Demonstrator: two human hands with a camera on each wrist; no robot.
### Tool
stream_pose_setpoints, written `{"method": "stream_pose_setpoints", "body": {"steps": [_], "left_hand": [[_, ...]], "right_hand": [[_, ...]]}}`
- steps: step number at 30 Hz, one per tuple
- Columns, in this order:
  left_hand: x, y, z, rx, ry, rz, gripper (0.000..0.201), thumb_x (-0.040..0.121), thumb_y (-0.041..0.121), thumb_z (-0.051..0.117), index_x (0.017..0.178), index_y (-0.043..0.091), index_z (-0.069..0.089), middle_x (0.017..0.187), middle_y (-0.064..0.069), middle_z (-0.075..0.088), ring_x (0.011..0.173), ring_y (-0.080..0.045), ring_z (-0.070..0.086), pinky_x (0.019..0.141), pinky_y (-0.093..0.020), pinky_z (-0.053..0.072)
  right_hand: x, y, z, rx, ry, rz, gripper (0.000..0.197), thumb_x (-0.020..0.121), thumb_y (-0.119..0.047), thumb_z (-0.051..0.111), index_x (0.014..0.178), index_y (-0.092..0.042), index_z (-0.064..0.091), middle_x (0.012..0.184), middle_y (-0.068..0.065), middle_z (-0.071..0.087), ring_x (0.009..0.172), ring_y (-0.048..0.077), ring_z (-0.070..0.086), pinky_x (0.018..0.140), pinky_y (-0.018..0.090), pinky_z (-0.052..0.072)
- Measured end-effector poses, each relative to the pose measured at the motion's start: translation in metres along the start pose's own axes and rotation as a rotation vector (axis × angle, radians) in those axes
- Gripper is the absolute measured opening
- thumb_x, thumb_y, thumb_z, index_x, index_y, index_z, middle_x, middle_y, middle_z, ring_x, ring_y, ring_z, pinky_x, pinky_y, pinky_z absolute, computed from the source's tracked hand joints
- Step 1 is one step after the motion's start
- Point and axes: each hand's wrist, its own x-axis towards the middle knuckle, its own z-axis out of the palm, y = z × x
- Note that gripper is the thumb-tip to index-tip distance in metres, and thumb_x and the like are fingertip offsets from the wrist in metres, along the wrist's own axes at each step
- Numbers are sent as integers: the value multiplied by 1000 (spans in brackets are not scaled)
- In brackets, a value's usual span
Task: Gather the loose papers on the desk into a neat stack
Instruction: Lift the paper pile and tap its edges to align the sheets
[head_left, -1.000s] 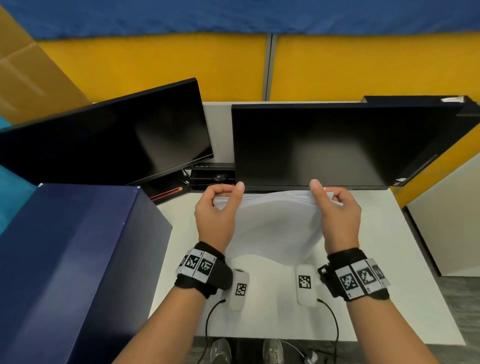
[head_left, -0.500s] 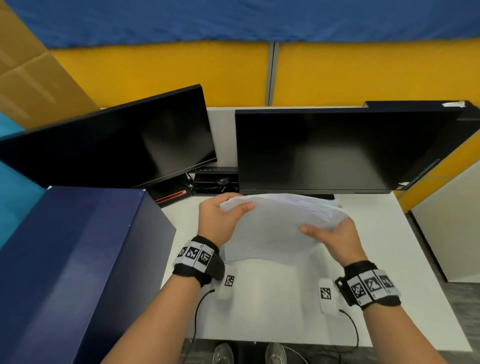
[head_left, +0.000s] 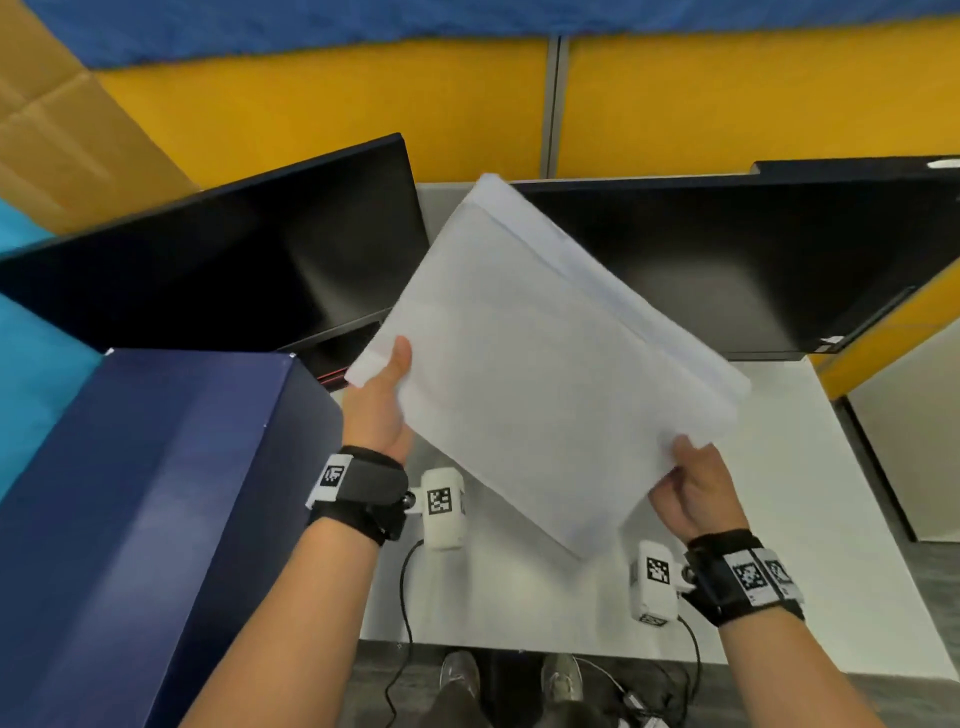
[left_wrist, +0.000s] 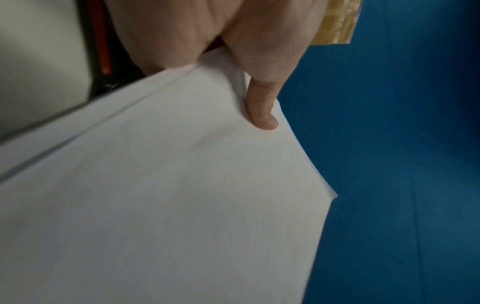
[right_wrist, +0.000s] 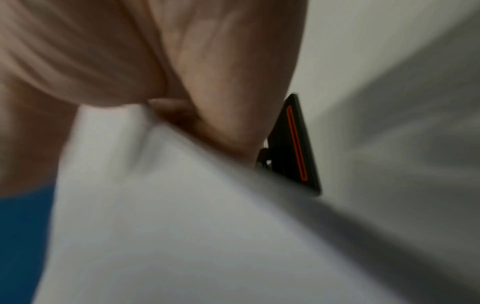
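Head view: both hands hold the stack of papers tilted in the air above the white worktop, in front of two dark monitors. The left hand pinches its near-left corner, thumb on top. The right hand grips the near-right corner. A dark blue box stands at the left.

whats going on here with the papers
A person holds a stack of papers up off the desk, tilted, in front of two dark monitors. The left hand grips its left corner, thumb on top; the right hand grips the lower right edge. The sheets are gathered, but their far edges are not quite flush.
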Motion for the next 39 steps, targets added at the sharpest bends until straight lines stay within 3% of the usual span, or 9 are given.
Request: {"method": "stream_pose_setpoints", "body": {"steps": [5,10,15,22,25,28,33,36,39], "left_hand": [[-12,-7,-20,399,23,37,37,82,11,80,117,9,68,108,-14,77,97,-30,74,97,-53,54],[-7,5,-38,935,-443,7,46,76,5,84,117,18,70,110,-1,77,105,-22,72,95,-42,57],[-3,-34,-29,889,-276,221,36,73,22,88,94,48,75,104,14,77,98,-10,73,89,-34,57],[10,-83,-51,908,-149,181,40,65,9,92,102,10,77,94,3,78,88,-8,75,80,-17,56],[17,-93,-53,1021,-150,166,28,67,11,91,92,14,79,80,16,77,79,1,73,73,-15,52],[13,-86,-42,1007,-150,238,22,75,10,86,90,22,76,75,29,73,76,12,68,73,-11,50],[4,-72,-41,1023,-171,412,28,72,9,87,92,23,75,87,17,72,80,13,67,75,-6,50],[13,-88,-50,1067,-182,257,36,72,11,88,105,16,75,98,10,74,92,0,71,83,-7,51],[18,-89,-45,1055,-129,228,16,79,13,83,93,13,75,82,11,71,75,6,70,68,-5,47]], "right_hand": [[-1,-18,10,-327,222,-128,43,71,-8,80,112,-13,70,114,5,75,110,28,69,96,49,53],[-6,-47,-5,-495,-9,-213,47,72,-3,77,113,-25,71,120,5,72,112,24,68,90,40,56],[-3,-38,-15,-723,139,-320,29,68,-17,85,93,-28,74,93,-17,77,92,6,73,78,21,58],[5,4,-55,-855,131,-194,38,69,-9,87,98,-29,72,94,-23,76,91,-2,70,87,23,56],[12,13,-62,-876,202,-152,27,70,-10,88,91,-21,75,86,-15,78,86,9,74,84,29,58],[12,7,-48,-806,271,-205,24,72,-8,85,91,-17,75,74,-23,75,73,-1,71,70,13,53],[5,-1,-44,-773,234,-315,32,72,-7,84,102,-8,72,79,-14,76,73,-9,67,69,10,50],[9,6,-47,-857,159,-188,42,73,-3,83,112,-12,69,100,-9,75,91,-4,69,83,16,53],[14,6,-42,-831,205,-137,21,76,-5,82,89,-19,74,79,-18,77,74,-4,70,76,21,55]]}}
